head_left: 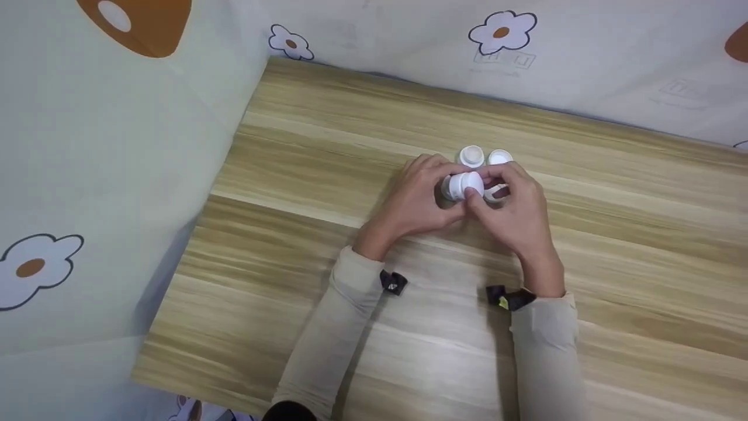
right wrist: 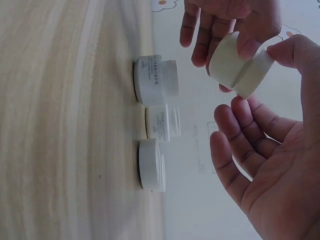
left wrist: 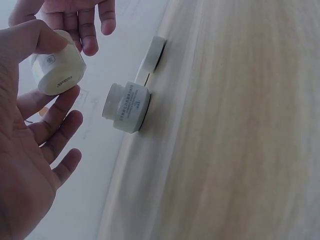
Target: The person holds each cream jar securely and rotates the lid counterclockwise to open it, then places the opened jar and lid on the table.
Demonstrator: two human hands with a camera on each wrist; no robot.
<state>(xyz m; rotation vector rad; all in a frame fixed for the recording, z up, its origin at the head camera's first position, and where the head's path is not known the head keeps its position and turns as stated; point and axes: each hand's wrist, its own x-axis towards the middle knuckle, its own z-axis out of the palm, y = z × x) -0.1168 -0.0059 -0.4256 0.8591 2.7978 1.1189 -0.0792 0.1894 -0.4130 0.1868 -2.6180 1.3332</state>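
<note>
Above the table, my left hand [head_left: 416,197] holds a small white cosmetic jar [right wrist: 225,61] tilted on its side, thumb and fingers around its body. The jar's white lid [right wrist: 256,75] faces my right hand [head_left: 519,209], which pinches it between thumb and forefinger. Lid and jar sit against each other with a seam between; whether the lid is loose cannot be told. Just beyond the hands stands an uncovered white jar [left wrist: 131,106] with printed text. Beside it are a second small white jar [right wrist: 159,122] and a flat white lid [right wrist: 149,164], partly hidden by my right hand in the head view.
The wood-grain table [head_left: 292,234] extends to both sides of the arms. A pale cloth [head_left: 385,35] with flower prints hangs along its back and left edges. Each wrist carries a small black camera mount [head_left: 392,282].
</note>
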